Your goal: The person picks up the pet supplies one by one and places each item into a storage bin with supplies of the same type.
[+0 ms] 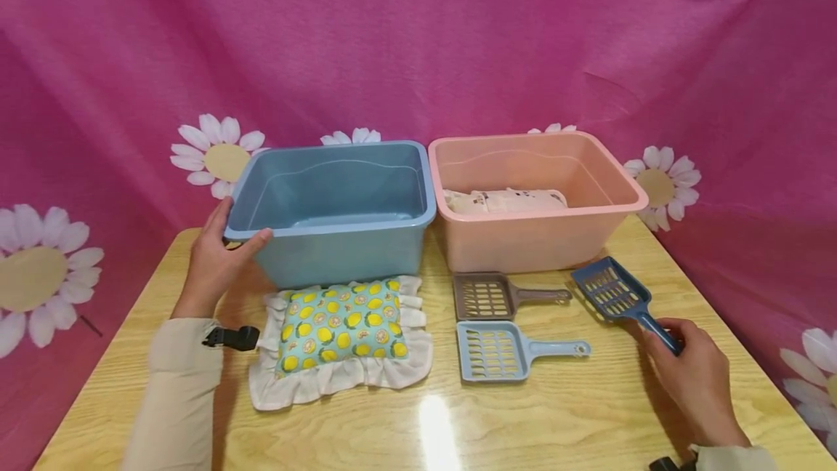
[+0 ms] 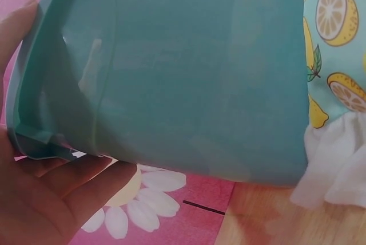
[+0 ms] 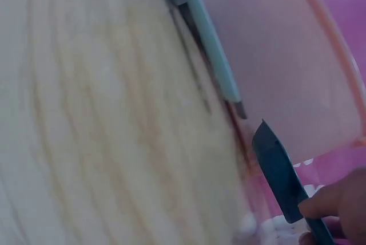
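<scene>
At the front left corner of the blue plastic bin (image 1: pixel 340 256), my left hand (image 1: pixel 212 260) grips the rim. Its thumb lies over the front edge, and in the left wrist view the fingers (image 2: pixel 94 190) curl beneath the side rim. My right hand (image 1: pixel 696 376) holds a dark blue litter scoop (image 1: pixel 615 289) by its handle, at the right of the table. The scoop's slotted head points to the back left, near the pink bin (image 1: pixel 523 242). In the right wrist view the thumb presses on the scoop (image 3: pixel 277 170) handle.
A lemon-print cushion (image 1: pixel 343 322) with white ruffles lies before the blue bin. Brown (image 1: pixel 485 296) and light blue (image 1: pixel 493 353) litter scoops lie on the wooden table (image 1: pixel 327 435). Inside the pink bin is a white printed cloth item (image 1: pixel 523 200). Behind hangs a pink flowered curtain (image 1: pixel 418 42).
</scene>
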